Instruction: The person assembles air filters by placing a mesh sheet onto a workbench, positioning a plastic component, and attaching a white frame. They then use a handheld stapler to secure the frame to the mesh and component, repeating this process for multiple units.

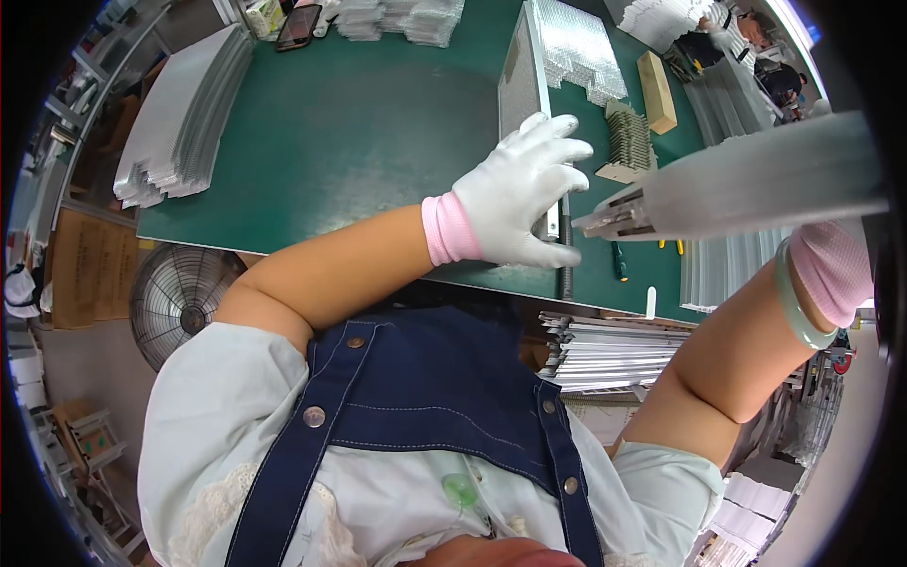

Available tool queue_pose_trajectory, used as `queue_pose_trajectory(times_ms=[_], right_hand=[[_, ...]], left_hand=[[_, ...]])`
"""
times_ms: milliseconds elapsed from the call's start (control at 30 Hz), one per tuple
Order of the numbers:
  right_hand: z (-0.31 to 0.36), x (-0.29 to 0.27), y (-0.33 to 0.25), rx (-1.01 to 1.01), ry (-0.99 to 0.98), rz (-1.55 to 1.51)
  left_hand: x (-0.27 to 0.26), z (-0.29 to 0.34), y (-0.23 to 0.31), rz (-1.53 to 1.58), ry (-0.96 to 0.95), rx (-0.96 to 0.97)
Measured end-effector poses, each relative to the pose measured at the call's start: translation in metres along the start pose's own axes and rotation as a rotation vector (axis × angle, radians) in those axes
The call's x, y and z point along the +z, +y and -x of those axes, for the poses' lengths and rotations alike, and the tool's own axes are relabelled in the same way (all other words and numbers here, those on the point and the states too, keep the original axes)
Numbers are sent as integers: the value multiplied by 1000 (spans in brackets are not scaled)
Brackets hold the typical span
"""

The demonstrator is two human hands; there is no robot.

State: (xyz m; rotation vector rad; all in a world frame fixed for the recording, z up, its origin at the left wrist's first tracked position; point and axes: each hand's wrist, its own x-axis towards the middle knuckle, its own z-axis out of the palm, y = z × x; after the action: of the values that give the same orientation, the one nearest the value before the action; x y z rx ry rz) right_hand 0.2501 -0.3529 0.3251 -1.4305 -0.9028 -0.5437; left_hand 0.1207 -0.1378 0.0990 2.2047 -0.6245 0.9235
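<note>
My left hand [524, 194], in a white glove with a pink cuff, is open with its fingers spread. It is over the near end of an upright panel with a silvery metal edge [531, 71]; whether it touches the panel I cannot tell. On the right, a whitish translucent plastic sheet [756, 180], apparently folded or seen edge-on, is up in the air close to the camera. Behind it is my right hand, its fingers hidden; only the pink cuff [831, 274] shows clearly. The sheet appears to be held by that hand.
The green table [368, 123] carries stacked bubble sheets [189, 104] at left and a phone [299, 26] behind them. Right of the panel are a slotted comb-like block [628, 142], a wooden bar [657, 92] and a screwdriver [620, 261]. A fan [184, 307] stands below.
</note>
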Motion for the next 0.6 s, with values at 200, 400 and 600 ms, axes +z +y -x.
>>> queue_pose_trajectory(times_ms=[200, 400, 600], right_hand=[[3, 2, 0, -31, -7, 8], [3, 12, 1, -58, -24, -32], [4, 24, 3, -86, -44, -71]], left_hand=[[8, -7, -5, -14, 8, 93], [12, -14, -5, -53, 54, 148], [13, -14, -6, -47, 87, 181]])
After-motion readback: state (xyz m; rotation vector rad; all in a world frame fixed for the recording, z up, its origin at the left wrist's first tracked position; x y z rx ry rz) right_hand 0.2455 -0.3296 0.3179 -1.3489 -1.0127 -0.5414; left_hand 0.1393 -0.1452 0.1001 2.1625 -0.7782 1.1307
